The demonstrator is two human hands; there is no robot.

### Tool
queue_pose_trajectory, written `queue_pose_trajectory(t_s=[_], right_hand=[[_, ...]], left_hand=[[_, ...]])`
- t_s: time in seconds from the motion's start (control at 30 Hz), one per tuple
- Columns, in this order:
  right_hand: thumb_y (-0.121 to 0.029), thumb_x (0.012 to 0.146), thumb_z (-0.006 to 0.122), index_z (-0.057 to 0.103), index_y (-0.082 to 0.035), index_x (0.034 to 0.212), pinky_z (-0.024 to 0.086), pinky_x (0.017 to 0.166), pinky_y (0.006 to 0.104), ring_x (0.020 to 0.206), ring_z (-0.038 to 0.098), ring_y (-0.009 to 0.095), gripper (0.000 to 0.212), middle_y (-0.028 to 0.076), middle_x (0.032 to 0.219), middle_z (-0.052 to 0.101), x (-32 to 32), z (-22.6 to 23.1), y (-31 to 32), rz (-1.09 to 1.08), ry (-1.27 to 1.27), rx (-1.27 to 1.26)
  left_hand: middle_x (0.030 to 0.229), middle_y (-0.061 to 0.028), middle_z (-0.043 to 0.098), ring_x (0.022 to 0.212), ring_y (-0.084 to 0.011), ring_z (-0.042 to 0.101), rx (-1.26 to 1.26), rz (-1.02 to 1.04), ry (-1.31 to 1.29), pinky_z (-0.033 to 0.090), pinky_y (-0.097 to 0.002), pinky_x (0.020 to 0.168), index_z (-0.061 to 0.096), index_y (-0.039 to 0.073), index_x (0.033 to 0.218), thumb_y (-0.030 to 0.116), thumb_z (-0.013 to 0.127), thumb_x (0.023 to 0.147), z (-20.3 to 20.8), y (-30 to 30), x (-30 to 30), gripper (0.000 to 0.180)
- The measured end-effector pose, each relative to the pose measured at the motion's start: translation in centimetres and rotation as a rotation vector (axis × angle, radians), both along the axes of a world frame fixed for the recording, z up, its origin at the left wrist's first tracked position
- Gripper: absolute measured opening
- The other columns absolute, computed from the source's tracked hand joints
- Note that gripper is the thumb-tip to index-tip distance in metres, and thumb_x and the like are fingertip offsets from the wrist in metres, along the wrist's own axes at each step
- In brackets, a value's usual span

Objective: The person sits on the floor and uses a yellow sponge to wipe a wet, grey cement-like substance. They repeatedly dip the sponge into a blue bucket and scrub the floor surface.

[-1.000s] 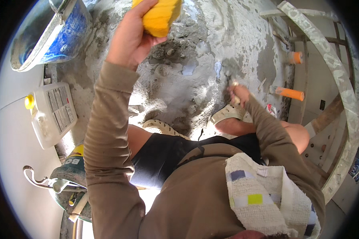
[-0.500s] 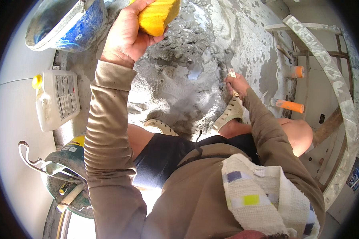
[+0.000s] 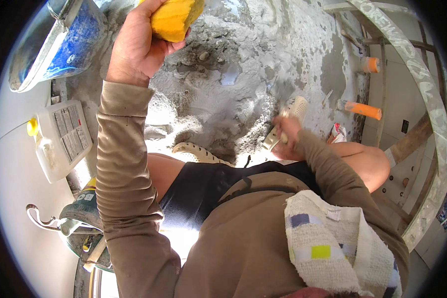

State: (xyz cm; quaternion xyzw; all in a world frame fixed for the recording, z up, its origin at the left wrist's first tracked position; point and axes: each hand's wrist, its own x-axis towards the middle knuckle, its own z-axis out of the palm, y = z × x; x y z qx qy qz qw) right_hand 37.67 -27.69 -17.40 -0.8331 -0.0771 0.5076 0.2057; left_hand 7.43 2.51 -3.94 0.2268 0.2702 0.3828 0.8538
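My left hand is closed round a yellow sponge, held up at the top left over the wet grey mortar. The sponge's far end runs out of the picture. Beside my right shoe, a pale clog with holes, my right hand is closed on a tool with a light-coloured handle. Motion smears that hand, and the tool's working end is too blurred to name. The mortar is lumpy and spread over the floor, with a small puddle in it.
At the left stand a blue bucket, a white jerrycan with a yellow cap and a dark green bucket of tools. Orange pipe stubs stick out at the right, near a mortar-spattered frame. My left clog rests on the floor.
My right hand has drawn back toward me with the tool and is now blurred. My left hand still holds the sponge. The whole view has shifted, with the left-side things lower and further left.
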Motion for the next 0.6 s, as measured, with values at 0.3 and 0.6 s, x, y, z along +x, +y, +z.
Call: queue_pose_trajectory(t_s=[0.3,0.6], right_hand=[[-0.008,0.084,0.066,0.057,-0.004,0.085,0.045,0.039,0.0358,0.046,0.052,0.017,0.01,0.006,0.06,0.053,-3.0,-3.9,-0.3,-0.102,0.357,0.066],[-0.009,0.086,0.067,0.054,-0.009,0.088,0.042,0.039,0.0287,0.047,0.048,0.012,0.013,0.002,0.065,0.053,2.5,1.6,8.8,-0.077,0.388,0.097]], left_hand=[[0.097,-0.0074,0.067,0.076,-0.0171,0.068,0.032,-0.022,0.064,0.054,-0.0262,0.049,0.057,0.002,0.119,0.03,0.065,0.095,0.3,0.0,1.7,0.038],[0.108,-0.012,0.065,0.08,-0.0246,0.066,0.039,-0.037,0.187,0.053,-0.0296,0.055,0.052,0.005,0.129,0.036,0.067,0.094,-0.6,0.4,-0.2,0.049]])
